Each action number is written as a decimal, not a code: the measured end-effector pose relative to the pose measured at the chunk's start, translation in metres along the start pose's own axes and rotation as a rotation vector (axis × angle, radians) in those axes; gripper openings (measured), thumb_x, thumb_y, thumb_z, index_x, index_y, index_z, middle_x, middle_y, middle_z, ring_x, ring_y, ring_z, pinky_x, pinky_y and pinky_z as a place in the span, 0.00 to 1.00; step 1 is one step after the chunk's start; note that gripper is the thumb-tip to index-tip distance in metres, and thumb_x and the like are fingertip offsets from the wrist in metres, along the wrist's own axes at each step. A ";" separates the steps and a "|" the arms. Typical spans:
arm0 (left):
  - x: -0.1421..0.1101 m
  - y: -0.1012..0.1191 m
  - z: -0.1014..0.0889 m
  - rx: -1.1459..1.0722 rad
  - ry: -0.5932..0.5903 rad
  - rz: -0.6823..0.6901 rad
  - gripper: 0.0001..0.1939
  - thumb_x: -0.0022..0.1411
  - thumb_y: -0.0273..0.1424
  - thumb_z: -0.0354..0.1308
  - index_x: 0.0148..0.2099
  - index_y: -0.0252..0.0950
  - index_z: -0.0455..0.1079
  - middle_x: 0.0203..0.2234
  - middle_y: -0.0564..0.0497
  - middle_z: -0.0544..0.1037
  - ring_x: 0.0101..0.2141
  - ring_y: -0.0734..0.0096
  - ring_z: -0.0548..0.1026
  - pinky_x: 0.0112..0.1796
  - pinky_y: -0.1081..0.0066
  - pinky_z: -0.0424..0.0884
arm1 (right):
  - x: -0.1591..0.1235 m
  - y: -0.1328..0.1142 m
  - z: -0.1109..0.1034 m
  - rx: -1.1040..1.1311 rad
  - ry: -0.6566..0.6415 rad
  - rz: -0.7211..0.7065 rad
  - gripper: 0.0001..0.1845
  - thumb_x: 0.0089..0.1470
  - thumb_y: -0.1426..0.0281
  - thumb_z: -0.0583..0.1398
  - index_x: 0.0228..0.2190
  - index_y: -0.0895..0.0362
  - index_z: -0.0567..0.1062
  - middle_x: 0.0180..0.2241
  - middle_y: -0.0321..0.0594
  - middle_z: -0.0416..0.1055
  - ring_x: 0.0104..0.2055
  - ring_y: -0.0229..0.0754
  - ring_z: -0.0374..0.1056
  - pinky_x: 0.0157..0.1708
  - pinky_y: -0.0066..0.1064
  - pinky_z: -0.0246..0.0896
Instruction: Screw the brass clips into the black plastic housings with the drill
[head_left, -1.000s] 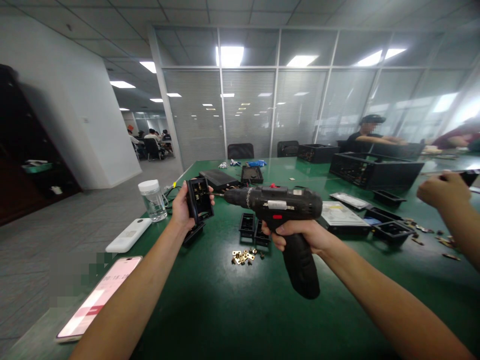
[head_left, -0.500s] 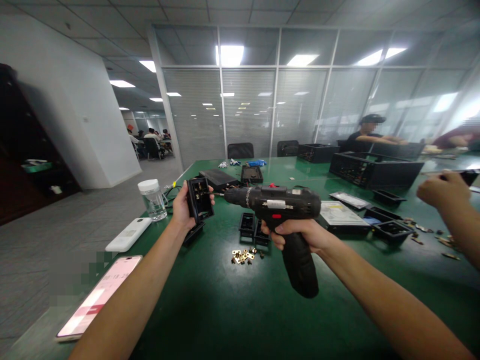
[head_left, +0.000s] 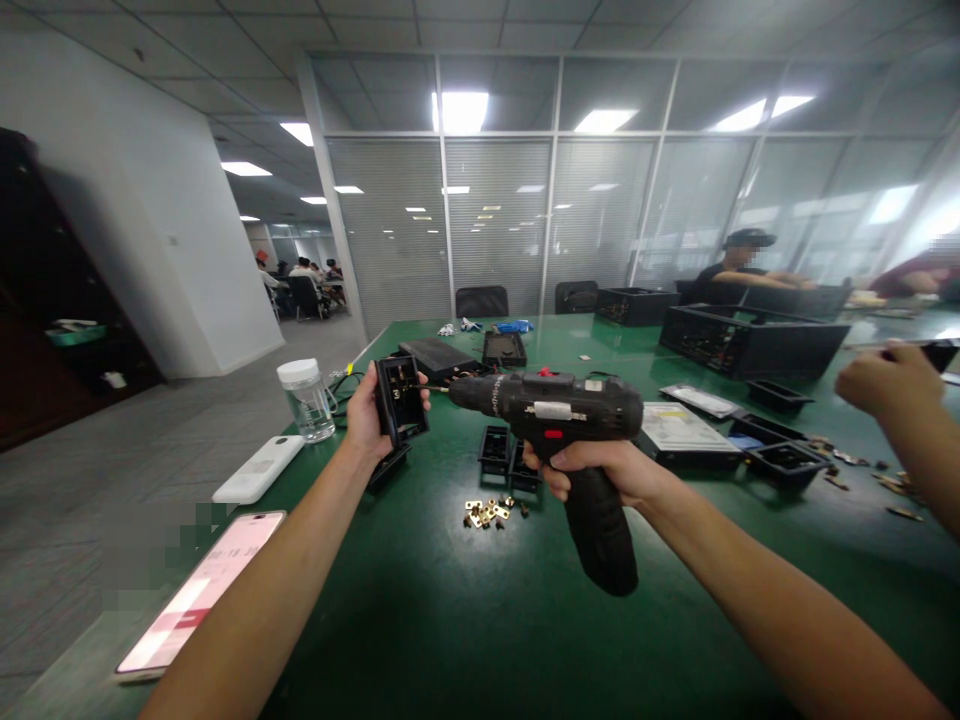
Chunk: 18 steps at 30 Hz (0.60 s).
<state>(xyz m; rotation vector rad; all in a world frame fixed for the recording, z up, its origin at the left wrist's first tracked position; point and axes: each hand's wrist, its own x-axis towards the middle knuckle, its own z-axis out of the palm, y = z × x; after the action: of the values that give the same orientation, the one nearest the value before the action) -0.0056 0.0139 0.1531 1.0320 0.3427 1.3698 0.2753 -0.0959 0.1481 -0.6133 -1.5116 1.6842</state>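
Observation:
My left hand [head_left: 366, 415] grips a small black plastic housing [head_left: 400, 398], held upright above the green table [head_left: 450, 620] with its open side facing right. My right hand [head_left: 600, 470] is wrapped round the handle of a black cordless screwdriver [head_left: 559, 408], held level and pointing left. The bit tip touches the inside of the housing. Below, on the table, lie several small brass parts [head_left: 491, 511] and two more black housings [head_left: 506, 455].
A phone [head_left: 202, 590], a white remote [head_left: 259, 468] and a clear jar [head_left: 306, 400] line the table's left edge. Black trays [head_left: 780, 460] and a black crate [head_left: 750, 340] stand at the right, where another person's hand [head_left: 881, 378] reaches in. Seated people work at the back.

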 end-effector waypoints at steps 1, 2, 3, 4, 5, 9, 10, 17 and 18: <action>0.000 0.000 0.000 0.003 0.000 -0.003 0.25 0.65 0.49 0.50 0.41 0.30 0.73 0.33 0.43 0.79 0.29 0.64 0.79 0.30 0.66 0.78 | 0.000 0.000 0.000 -0.001 -0.002 0.001 0.15 0.45 0.68 0.64 0.36 0.62 0.73 0.26 0.38 0.67 0.23 0.32 0.59 0.23 0.25 0.59; 0.000 0.000 0.000 0.006 -0.001 -0.004 0.25 0.65 0.49 0.50 0.41 0.30 0.73 0.33 0.43 0.79 0.29 0.64 0.79 0.30 0.67 0.78 | 0.000 0.000 0.000 -0.002 -0.002 0.002 0.15 0.46 0.68 0.64 0.36 0.62 0.73 0.26 0.38 0.67 0.23 0.32 0.59 0.23 0.25 0.59; 0.000 0.000 0.000 0.008 0.000 -0.002 0.25 0.65 0.49 0.50 0.41 0.30 0.73 0.33 0.43 0.79 0.29 0.64 0.79 0.30 0.67 0.78 | 0.000 0.000 0.000 -0.004 -0.002 0.003 0.15 0.46 0.68 0.64 0.37 0.62 0.73 0.26 0.38 0.67 0.24 0.32 0.59 0.23 0.25 0.60; 0.000 0.000 0.000 0.009 -0.001 0.001 0.25 0.66 0.49 0.49 0.40 0.30 0.73 0.33 0.43 0.79 0.29 0.64 0.79 0.30 0.67 0.77 | 0.000 0.000 0.000 -0.006 -0.002 0.002 0.15 0.46 0.68 0.64 0.37 0.62 0.73 0.26 0.38 0.67 0.24 0.32 0.59 0.23 0.25 0.60; 0.000 0.000 0.000 0.009 -0.001 0.003 0.26 0.66 0.49 0.49 0.40 0.30 0.73 0.33 0.43 0.79 0.29 0.64 0.79 0.30 0.67 0.77 | 0.000 0.000 0.000 -0.007 -0.001 0.001 0.15 0.46 0.68 0.64 0.37 0.62 0.73 0.26 0.38 0.67 0.24 0.32 0.59 0.23 0.25 0.59; 0.001 0.000 -0.002 0.003 0.001 0.009 0.26 0.66 0.49 0.49 0.40 0.30 0.73 0.33 0.42 0.79 0.29 0.64 0.79 0.29 0.66 0.78 | 0.000 -0.001 0.000 -0.010 -0.010 -0.005 0.15 0.46 0.68 0.64 0.36 0.62 0.73 0.27 0.38 0.67 0.23 0.32 0.59 0.23 0.25 0.59; 0.001 0.000 -0.003 0.003 0.001 0.008 0.26 0.66 0.49 0.49 0.41 0.30 0.73 0.33 0.42 0.79 0.29 0.64 0.79 0.29 0.66 0.78 | 0.000 -0.001 0.000 -0.012 -0.013 -0.006 0.14 0.46 0.68 0.64 0.36 0.62 0.73 0.27 0.38 0.67 0.23 0.32 0.59 0.23 0.25 0.59; 0.003 -0.001 -0.006 0.010 0.007 0.003 0.26 0.65 0.50 0.49 0.40 0.30 0.74 0.33 0.42 0.80 0.30 0.63 0.80 0.31 0.65 0.79 | -0.001 -0.001 0.001 -0.038 0.001 -0.011 0.15 0.46 0.67 0.64 0.36 0.62 0.74 0.26 0.38 0.67 0.24 0.32 0.60 0.24 0.26 0.60; 0.003 -0.001 -0.006 0.013 0.006 0.002 0.27 0.65 0.50 0.49 0.40 0.30 0.74 0.33 0.42 0.80 0.30 0.63 0.80 0.32 0.65 0.79 | -0.001 -0.001 0.001 -0.036 0.004 -0.010 0.15 0.46 0.67 0.64 0.36 0.62 0.74 0.26 0.38 0.67 0.24 0.32 0.60 0.25 0.26 0.60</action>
<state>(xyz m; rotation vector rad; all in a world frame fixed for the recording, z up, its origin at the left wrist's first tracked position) -0.0086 0.0189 0.1501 1.0389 0.3554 1.3745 0.2749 -0.0972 0.1488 -0.6265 -1.5428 1.6506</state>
